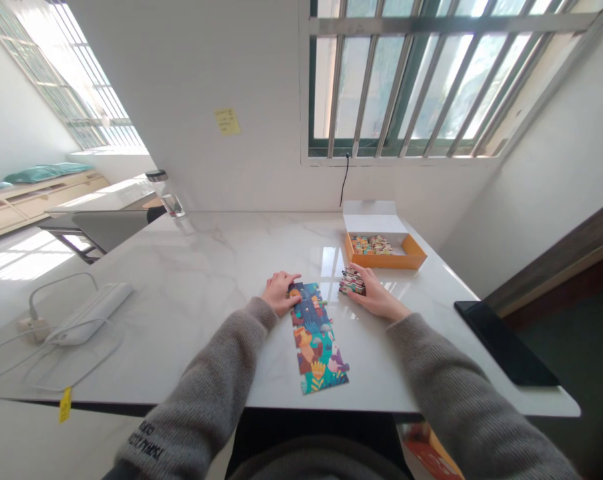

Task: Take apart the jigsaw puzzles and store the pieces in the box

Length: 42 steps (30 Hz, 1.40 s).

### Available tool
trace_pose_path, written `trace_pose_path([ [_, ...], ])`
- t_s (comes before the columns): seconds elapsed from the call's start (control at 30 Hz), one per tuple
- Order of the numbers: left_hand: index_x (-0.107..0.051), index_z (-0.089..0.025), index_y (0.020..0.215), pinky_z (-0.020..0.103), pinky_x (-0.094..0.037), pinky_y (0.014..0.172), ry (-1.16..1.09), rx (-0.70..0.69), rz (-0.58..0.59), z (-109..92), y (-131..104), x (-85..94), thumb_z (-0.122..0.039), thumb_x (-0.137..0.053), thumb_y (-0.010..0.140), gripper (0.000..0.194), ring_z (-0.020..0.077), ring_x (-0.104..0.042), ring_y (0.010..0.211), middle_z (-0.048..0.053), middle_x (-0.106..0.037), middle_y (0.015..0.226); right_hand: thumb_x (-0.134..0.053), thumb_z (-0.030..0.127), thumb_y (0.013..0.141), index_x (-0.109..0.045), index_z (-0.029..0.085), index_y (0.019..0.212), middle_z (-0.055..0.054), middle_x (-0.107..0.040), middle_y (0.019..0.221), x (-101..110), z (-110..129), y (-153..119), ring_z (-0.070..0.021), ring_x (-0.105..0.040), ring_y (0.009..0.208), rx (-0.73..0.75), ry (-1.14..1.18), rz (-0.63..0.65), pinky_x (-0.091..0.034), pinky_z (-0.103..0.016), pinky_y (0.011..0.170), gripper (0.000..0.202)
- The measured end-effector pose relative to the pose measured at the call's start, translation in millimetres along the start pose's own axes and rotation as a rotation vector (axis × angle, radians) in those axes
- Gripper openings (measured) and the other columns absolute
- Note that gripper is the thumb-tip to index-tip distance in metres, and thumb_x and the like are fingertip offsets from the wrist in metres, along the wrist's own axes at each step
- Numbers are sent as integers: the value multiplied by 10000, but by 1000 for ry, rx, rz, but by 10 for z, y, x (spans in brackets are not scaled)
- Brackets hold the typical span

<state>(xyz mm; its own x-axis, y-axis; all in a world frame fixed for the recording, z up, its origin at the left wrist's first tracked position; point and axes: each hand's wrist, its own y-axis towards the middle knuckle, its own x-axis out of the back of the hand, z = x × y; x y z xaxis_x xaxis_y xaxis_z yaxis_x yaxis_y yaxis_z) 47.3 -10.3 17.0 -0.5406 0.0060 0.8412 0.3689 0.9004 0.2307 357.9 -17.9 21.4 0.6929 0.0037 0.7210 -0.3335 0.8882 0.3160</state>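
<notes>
A partly joined jigsaw puzzle [317,343] lies flat on the white table, a long strip with colourful animals and plants. At its upper left corner, my left hand [280,293] is closed on the edge, thumb and index finger on either side of a piece. To the right of the strip, my right hand [376,297] grips a stack of puzzle pieces [352,281], seen edge-on, between thumb and fingers. Just behind that hand stands an orange box [388,260] with its white lid raised. More puzzle pieces [372,245] fill the box's left part.
A black tablet or phone-like slab [504,343] lies at the right edge of the table [221,267]. On the left are a white power strip [91,313] and looped cables. A glass bottle [167,195] stands at the far left corner, near the wall.
</notes>
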Motion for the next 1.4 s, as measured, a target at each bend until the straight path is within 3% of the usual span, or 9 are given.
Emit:
trace_pose_path([
  [0.13,-630,-165,1100,388,-486,885,-278,-60,-49,35,-1,-14,-248,-641,737,373,213,-566,928,77,-527,1029,-627,402,833,-316,228,1482,-128,-470,1281,-30,39,-14,-299,-482,1235,-7,24,-29,-355,-471,1114,741],
  [0.23,-589,-162,1034,309,-514,720,-569,48,-23,34,5,-13,-292,-631,775,293,154,-587,764,34,-589,887,-630,402,832,-316,203,1480,-142,-463,1308,-41,86,-18,-298,-471,1253,-26,56,-40,-341,-473,1126,747],
  [0.43,-456,-168,1203,158,-317,358,-1045,308,-128,-29,24,54,-405,-752,705,626,42,-439,394,-60,-587,673,-653,428,826,-305,235,1484,-129,-448,1394,-83,176,-8,-293,-441,1314,-54,192,-60,-312,-496,1149,770],
  [0.57,-487,-155,1159,155,-319,341,-1192,391,-175,-60,38,82,-383,-844,603,699,65,-514,436,-19,-646,714,-656,427,831,-280,264,1498,-113,-470,1407,-145,244,1,-286,-461,1310,-72,342,-65,-338,-505,1138,783],
  [0.73,-586,-128,1061,247,-507,569,-1101,299,-103,-39,32,23,-379,-857,581,606,143,-647,649,41,-693,785,-667,420,820,-273,262,1507,-125,-450,1424,-180,288,-1,-301,-464,1307,-74,378,-58,-336,-532,1133,807],
  [0.93,-666,-186,934,421,-501,861,-253,-17,-123,-65,-14,-56,-294,-670,764,202,231,-613,872,71,-685,901,-666,435,817,-301,261,1495,-126,-444,1399,-196,286,-6,-302,-438,1316,-24,283,-90,-308,-523,1149,790],
  [1.03,-661,-205,909,438,-460,918,-57,-148,-157,-90,-22,-57,-252,-585,830,119,246,-586,937,70,-670,890,-655,432,825,-302,240,1492,-134,-443,1385,-219,277,-2,-302,-421,1329,10,225,-94,-296,-514,1155,779],
  [1.23,-600,-183,941,319,-526,742,-591,58,-204,-108,6,-10,-402,-689,771,291,171,-630,759,23,-661,829,-644,448,839,-285,246,1494,-139,-434,1392,-224,258,2,-290,-429,1329,-11,249,-105,-323,-496,1146,773],
  [1.4,-621,-148,888,279,-527,644,-957,174,-56,-229,12,-10,-525,-793,632,487,170,-644,698,35,-687,794,-645,473,837,-277,250,1494,-132,-420,1417,-248,295,12,-285,-433,1329,-25,302,-95,-334,-480,1138,785],
])
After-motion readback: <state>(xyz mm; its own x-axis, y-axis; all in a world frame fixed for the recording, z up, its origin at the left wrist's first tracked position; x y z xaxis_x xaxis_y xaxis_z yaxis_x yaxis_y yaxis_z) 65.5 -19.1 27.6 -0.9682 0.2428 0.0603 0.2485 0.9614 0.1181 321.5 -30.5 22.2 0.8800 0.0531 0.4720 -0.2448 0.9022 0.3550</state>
